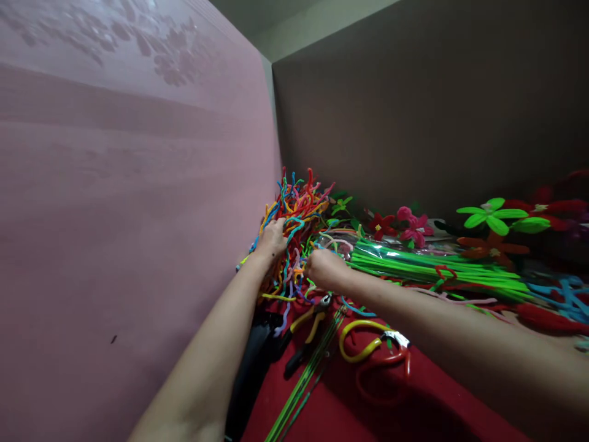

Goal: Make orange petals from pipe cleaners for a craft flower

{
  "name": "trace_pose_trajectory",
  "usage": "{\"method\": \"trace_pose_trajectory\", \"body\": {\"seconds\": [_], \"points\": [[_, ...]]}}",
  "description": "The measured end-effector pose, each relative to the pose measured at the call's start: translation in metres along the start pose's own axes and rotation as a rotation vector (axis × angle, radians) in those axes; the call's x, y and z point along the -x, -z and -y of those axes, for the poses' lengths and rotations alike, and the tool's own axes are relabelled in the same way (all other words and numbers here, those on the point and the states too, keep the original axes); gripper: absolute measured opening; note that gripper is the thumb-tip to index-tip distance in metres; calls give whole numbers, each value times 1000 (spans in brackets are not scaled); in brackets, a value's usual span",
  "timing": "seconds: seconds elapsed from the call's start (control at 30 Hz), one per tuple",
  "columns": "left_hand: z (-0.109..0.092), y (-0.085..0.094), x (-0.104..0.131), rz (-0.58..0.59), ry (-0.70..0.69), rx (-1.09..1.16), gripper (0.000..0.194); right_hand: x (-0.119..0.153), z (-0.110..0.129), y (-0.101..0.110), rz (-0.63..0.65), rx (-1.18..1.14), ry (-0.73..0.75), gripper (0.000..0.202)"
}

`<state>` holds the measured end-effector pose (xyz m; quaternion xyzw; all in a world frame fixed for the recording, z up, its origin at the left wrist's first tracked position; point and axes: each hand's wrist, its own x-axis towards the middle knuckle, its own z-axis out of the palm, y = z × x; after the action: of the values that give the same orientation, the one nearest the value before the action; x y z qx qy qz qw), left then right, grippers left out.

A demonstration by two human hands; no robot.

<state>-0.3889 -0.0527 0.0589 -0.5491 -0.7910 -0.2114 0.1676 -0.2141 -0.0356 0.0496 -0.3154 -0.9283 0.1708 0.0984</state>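
Observation:
A large tangled heap of colourful pipe cleaners lies at the centre, in the corner by the pink wall. On the heap's left side is my left hand, fingers curled among the stems; what they grip is too small to make out. My right hand is at the heap's right edge with its fingers curled in, and their tips are hidden behind the hand. Just below the hands lie pliers with yellow and black handles.
Scissors with yellow and red handles and thin green stems lie on the red cloth. To the right are a bundle of green pipe cleaners and fuzzy flowers. The pink wall rises at the left.

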Motion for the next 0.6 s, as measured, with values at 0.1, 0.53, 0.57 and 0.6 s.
{"method": "trace_pose_trajectory", "body": {"seconds": [0.1, 0.53, 0.57, 0.6], "points": [[0, -6, 5, -32, 23, 14, 46, 3, -12, 14, 75, -62, -19, 24], [3, -7, 1, -72, 86, 255, 43, 162, -77, 116, 109, -196, -30, 29], [5, -5, -1, -76, 95, 289, 46, 176, -89, 113, 128, -203, -71, 30], [6, -3, -3, -78, 101, 323, 48, 187, -101, 107, 136, -189, -97, 29]]}}
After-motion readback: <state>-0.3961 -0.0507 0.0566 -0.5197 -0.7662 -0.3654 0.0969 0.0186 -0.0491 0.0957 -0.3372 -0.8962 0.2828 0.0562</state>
